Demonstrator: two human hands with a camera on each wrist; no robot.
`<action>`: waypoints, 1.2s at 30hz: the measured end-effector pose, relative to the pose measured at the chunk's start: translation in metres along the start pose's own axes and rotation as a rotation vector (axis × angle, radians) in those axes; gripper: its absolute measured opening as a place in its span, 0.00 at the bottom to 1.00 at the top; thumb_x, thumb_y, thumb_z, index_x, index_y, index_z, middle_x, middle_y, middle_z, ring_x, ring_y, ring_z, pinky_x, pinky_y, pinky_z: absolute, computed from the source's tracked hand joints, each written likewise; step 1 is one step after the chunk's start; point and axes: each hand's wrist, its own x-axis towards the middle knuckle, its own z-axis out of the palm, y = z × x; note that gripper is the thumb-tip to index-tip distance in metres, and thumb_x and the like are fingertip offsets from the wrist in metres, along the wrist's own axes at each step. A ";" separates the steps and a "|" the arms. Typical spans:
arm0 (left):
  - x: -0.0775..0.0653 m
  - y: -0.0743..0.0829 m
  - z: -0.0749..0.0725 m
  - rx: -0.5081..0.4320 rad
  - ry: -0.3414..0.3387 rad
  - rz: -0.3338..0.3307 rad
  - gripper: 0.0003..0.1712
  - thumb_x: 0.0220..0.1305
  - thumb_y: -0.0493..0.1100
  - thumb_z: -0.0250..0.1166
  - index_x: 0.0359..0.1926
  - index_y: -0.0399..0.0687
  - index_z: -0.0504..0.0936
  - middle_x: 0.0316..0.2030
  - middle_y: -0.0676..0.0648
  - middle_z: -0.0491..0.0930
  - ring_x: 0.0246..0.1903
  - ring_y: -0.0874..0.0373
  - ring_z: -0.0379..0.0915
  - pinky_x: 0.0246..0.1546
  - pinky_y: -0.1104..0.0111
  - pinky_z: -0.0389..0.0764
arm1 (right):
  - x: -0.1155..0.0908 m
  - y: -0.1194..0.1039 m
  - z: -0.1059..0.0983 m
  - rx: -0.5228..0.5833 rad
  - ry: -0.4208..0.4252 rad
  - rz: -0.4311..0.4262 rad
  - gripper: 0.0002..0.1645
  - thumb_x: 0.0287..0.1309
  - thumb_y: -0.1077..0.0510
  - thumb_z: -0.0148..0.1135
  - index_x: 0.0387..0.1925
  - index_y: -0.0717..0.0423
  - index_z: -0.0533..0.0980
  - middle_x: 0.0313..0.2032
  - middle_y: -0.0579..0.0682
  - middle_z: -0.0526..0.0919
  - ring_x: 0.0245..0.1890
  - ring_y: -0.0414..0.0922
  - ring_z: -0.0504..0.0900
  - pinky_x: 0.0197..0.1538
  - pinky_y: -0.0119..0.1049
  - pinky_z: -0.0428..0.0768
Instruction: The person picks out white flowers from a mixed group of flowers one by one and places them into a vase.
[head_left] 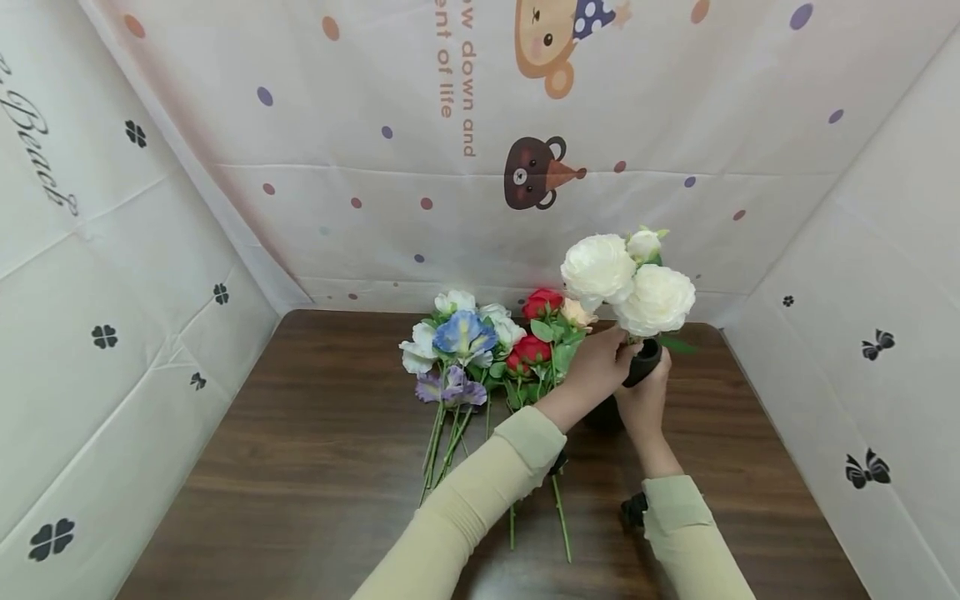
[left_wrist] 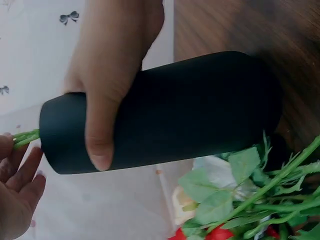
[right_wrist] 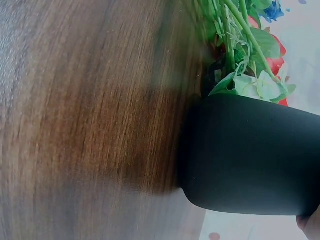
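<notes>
A black vase [left_wrist: 190, 110] stands on the table at the right. My right hand [head_left: 647, 400] grips it near the neck, thumb across its side in the left wrist view. Above the vase mouth, my left hand [head_left: 600, 362] pinches the green stems [left_wrist: 26, 137] of the white flowers [head_left: 652, 300], and the stems run into the opening. Two full white blooms and a smaller bud rise over both hands. In the right wrist view the vase's lower part [right_wrist: 250, 155] fills the right side, with only a bit of the right hand at the edge.
Left of the vase lie red roses [head_left: 531, 353], a peach bloom [head_left: 577, 313], a blue flower [head_left: 465, 335], a purple flower [head_left: 452, 387] and pale flowers [head_left: 420, 348], stems toward me. Printed cloth walls [head_left: 360, 242] enclose the wooden table [head_left: 300, 467] at the back and sides.
</notes>
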 end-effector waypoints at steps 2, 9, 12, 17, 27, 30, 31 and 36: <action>-0.001 -0.002 0.002 0.009 0.019 -0.007 0.15 0.77 0.45 0.59 0.31 0.43 0.76 0.23 0.49 0.75 0.20 0.64 0.60 0.22 0.79 0.58 | 0.000 0.001 0.001 -0.005 0.003 -0.007 0.51 0.59 0.70 0.69 0.74 0.71 0.49 0.68 0.73 0.62 0.66 0.64 0.69 0.66 0.52 0.68; 0.006 -0.003 0.005 0.061 0.035 0.013 0.14 0.77 0.45 0.58 0.31 0.46 0.75 0.31 0.49 0.78 0.31 0.60 0.71 0.27 0.78 0.61 | 0.002 0.005 0.002 0.000 0.013 -0.038 0.49 0.60 0.70 0.68 0.75 0.70 0.50 0.67 0.74 0.62 0.66 0.67 0.68 0.65 0.63 0.67; 0.012 -0.001 0.006 0.091 -0.015 -0.013 0.12 0.78 0.46 0.57 0.35 0.47 0.78 0.29 0.49 0.79 0.30 0.60 0.73 0.25 0.78 0.61 | 0.003 0.004 0.002 0.007 0.013 -0.030 0.48 0.61 0.69 0.67 0.75 0.67 0.51 0.68 0.72 0.63 0.65 0.63 0.70 0.63 0.54 0.69; 0.017 0.000 0.009 0.159 -0.084 -0.052 0.11 0.78 0.48 0.57 0.44 0.49 0.83 0.35 0.50 0.84 0.35 0.60 0.81 0.27 0.76 0.70 | 0.001 0.001 0.001 0.027 -0.010 0.034 0.48 0.63 0.68 0.65 0.76 0.65 0.49 0.67 0.68 0.64 0.59 0.55 0.72 0.55 0.34 0.69; 0.009 -0.012 0.022 0.191 -0.044 0.045 0.19 0.77 0.49 0.59 0.25 0.51 0.75 0.29 0.51 0.83 0.33 0.60 0.79 0.25 0.76 0.67 | 0.001 0.005 0.003 0.042 0.029 0.019 0.42 0.66 0.68 0.61 0.74 0.68 0.51 0.66 0.63 0.67 0.63 0.51 0.72 0.63 0.36 0.70; 0.007 -0.012 0.024 0.203 -0.032 0.076 0.20 0.77 0.50 0.59 0.24 0.52 0.74 0.34 0.52 0.85 0.39 0.60 0.81 0.28 0.77 0.70 | 0.004 0.007 0.005 0.096 0.034 -0.025 0.32 0.66 0.69 0.61 0.67 0.70 0.61 0.56 0.45 0.73 0.55 0.35 0.74 0.55 0.21 0.69; 0.006 -0.012 0.024 0.215 -0.027 0.086 0.19 0.77 0.50 0.59 0.25 0.52 0.75 0.35 0.52 0.86 0.41 0.59 0.81 0.29 0.77 0.71 | 0.006 0.008 0.006 0.118 0.030 -0.041 0.28 0.66 0.70 0.60 0.64 0.70 0.64 0.52 0.39 0.75 0.51 0.31 0.75 0.53 0.20 0.70; 0.006 -0.013 0.026 0.276 -0.016 0.130 0.14 0.76 0.51 0.60 0.34 0.51 0.85 0.41 0.53 0.89 0.52 0.60 0.82 0.57 0.71 0.79 | 0.008 0.008 0.006 0.102 0.019 -0.049 0.17 0.67 0.69 0.61 0.54 0.71 0.69 0.39 0.31 0.75 0.40 0.24 0.74 0.46 0.18 0.71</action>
